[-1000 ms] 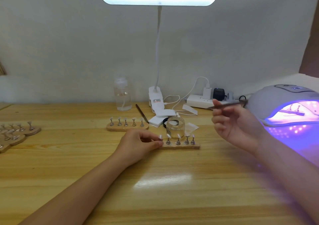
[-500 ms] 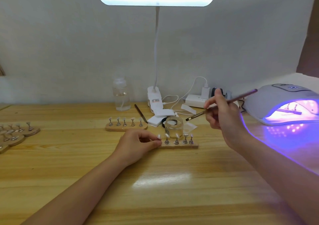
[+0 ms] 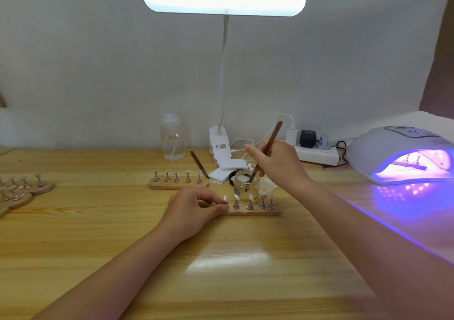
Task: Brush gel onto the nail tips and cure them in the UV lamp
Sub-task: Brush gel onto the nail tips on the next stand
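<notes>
A wooden holder (image 3: 255,212) with several nail tips (image 3: 249,198) on metal stands lies mid-table. My left hand (image 3: 196,210) pinches the holder's left end. Just behind it stands a small clear gel jar (image 3: 246,185). My right hand (image 3: 278,163) grips a brown brush (image 3: 266,151), held steeply, with its tip dipped inside the jar. At the right, the white UV lamp (image 3: 393,155) glows purple, and another holder (image 3: 409,166) sits inside it.
A second wooden holder (image 3: 178,183) with tips lies behind my left hand, a spare brush (image 3: 199,163) beside it. More holders (image 3: 24,192) lie at the left edge. A clear bottle (image 3: 172,140), desk lamp clamp (image 3: 219,145), white pads (image 3: 228,169) and power strip (image 3: 317,156) line the back.
My right hand has moved left from near the UV lamp and swung the brush upright, lowering its tip into the gel jar. My left hand stays on the holder.
</notes>
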The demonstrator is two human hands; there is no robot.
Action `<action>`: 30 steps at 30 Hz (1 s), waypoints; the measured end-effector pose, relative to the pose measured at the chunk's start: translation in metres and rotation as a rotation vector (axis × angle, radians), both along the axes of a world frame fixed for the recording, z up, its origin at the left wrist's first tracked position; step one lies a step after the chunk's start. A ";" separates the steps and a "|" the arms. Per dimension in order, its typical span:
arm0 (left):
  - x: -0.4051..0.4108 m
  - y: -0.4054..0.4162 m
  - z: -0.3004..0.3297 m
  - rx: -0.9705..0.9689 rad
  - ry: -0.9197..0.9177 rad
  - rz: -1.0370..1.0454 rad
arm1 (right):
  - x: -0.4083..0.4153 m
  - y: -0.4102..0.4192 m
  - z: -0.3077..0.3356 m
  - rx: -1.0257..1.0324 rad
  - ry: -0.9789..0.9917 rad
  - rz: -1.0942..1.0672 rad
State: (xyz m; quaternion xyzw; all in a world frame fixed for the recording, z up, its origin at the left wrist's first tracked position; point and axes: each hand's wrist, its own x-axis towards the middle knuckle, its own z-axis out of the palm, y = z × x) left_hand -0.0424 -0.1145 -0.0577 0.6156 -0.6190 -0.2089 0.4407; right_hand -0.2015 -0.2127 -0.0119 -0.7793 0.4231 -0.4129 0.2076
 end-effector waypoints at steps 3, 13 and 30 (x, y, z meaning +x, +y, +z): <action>0.000 0.000 0.000 -0.017 -0.017 0.003 | 0.002 0.002 -0.004 -0.047 0.054 -0.010; -0.001 0.000 -0.001 -0.057 -0.037 0.025 | -0.002 0.001 0.003 -0.082 -0.055 -0.039; 0.000 0.001 -0.001 -0.054 -0.028 -0.003 | -0.020 -0.011 0.001 0.038 -0.358 -0.198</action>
